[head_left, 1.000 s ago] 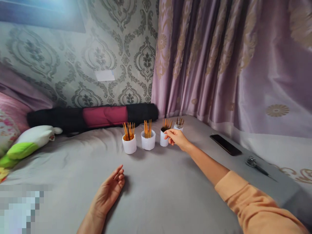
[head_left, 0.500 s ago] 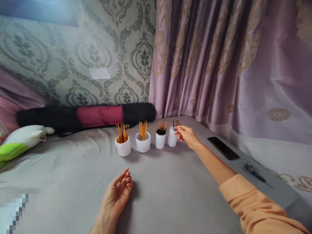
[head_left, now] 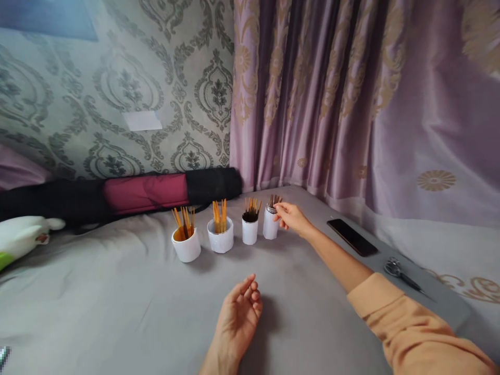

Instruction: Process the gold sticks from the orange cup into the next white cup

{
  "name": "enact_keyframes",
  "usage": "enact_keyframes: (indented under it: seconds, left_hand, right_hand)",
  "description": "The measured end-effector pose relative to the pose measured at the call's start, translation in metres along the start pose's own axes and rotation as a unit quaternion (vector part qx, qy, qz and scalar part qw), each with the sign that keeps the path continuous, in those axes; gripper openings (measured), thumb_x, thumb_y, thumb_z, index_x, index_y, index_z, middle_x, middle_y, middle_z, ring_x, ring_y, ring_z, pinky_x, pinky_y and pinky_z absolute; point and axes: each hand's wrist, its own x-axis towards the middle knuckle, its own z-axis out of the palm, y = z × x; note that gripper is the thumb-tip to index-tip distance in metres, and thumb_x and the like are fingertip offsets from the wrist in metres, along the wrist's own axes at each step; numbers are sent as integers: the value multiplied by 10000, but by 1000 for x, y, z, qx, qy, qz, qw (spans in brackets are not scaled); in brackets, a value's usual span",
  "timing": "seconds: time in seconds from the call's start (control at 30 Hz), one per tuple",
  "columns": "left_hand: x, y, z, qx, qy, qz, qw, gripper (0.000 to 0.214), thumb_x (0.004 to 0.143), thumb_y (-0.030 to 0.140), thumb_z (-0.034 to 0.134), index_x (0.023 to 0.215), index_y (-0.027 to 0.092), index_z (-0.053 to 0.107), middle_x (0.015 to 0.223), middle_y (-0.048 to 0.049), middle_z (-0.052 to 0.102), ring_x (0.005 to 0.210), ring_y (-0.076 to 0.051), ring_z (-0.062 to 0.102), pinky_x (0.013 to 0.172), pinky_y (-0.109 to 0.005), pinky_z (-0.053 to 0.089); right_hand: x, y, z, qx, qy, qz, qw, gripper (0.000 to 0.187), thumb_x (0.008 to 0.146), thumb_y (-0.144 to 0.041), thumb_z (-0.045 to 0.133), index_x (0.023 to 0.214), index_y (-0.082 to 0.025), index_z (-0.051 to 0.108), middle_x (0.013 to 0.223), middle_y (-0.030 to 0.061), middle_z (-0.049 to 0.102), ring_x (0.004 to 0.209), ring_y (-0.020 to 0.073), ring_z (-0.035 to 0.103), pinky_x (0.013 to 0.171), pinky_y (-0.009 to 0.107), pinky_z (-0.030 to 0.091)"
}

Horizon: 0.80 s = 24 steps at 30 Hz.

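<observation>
Four white-wrapped containers stand in a row, thin brown sticks upright in each. At the right end is a narrow jar (head_left: 271, 225) with a ridged rim and darker sticks. My right hand (head_left: 289, 217) has its fingers closed at this jar's rim, pinching its near side; the fingertips are partly hidden. To its left stand a slim dark-mouthed cup (head_left: 250, 232), a wider cup (head_left: 221, 239) and another wide cup (head_left: 186, 247) with an amber inside. My left hand (head_left: 242, 312) hovers in front of them, palm turned up, fingers loosely curled, holding nothing.
A black phone (head_left: 352, 237) and a dark scissors-like tool (head_left: 402, 275) lie at the right. A long black and maroon bag (head_left: 148, 192) rests along the wall. A white plush toy (head_left: 25, 237) is at the left. Purple curtains (head_left: 304, 104) hang behind the grey sheet (head_left: 128, 291).
My left hand has moved right, from in front of the left cups to in front of the right ones. My right hand stays at the jar's rim. The view has turned slightly right.
</observation>
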Motion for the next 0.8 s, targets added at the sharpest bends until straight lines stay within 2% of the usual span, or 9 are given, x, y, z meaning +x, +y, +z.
enact_keyframes:
  seconds: [0.23, 0.43, 0.8]
  left_hand:
    - [4, 0, -9, -31, -9, -5, 999, 129, 778, 98, 515, 888, 106, 581, 734, -40, 552, 565, -73, 513, 503, -195, 433]
    - [11, 4, -17, -23, -18, 2, 1000, 116, 781, 125, 526, 875, 115, 594, 756, -46, 562, 587, -77, 517, 513, -200, 424]
    - [14, 3, -18, -9, -7, -16, 1000, 157, 774, 149, 534, 902, 96, 607, 749, -42, 538, 581, -85, 469, 518, -211, 389]
  right_hand:
    - [4, -6, -3, -47, -43, 12, 998, 161, 859, -288, 463, 881, -149, 541, 543, -22, 588, 343, 37, 437, 301, 126, 308]
    - [5, -7, -13, -37, -85, 46, 995, 187, 860, -351, 468, 877, -170, 511, 532, -15, 608, 334, 40, 443, 299, 120, 291]
    - [11, -4, -15, -16, -97, 34, 995, 209, 862, -365, 461, 827, -163, 504, 592, 16, 636, 371, 43, 473, 318, 122, 319]
